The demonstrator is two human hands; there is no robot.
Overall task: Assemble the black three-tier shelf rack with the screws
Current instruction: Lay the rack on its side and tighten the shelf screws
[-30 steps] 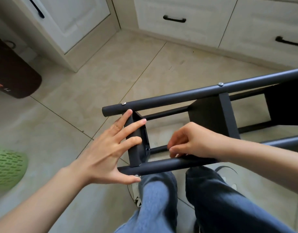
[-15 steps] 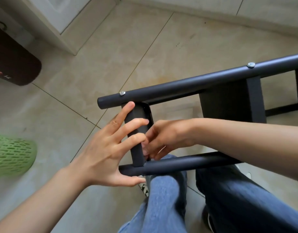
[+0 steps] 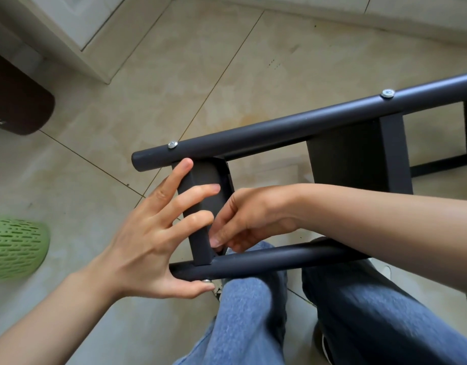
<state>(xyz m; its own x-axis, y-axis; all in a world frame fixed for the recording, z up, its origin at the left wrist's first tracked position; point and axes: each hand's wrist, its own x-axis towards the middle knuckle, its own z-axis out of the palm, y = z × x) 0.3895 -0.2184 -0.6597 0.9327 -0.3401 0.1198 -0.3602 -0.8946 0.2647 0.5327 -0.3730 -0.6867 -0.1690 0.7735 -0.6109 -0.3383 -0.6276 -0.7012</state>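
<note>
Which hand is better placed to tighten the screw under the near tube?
Probably the left hand: its thumb already touches the screw under the near tube. The right hand is busy inside the end shelf.

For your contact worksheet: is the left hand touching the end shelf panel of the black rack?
Touching. The head view shows the left hand with straight fingers pressed on the end shelf panel.

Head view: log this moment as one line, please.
stage: fixing end shelf to near pole | left hand: fingers spread on shelf, thumb under pole at screw | right hand: fingers curled at inner corner | far pole: two screws seated
</note>
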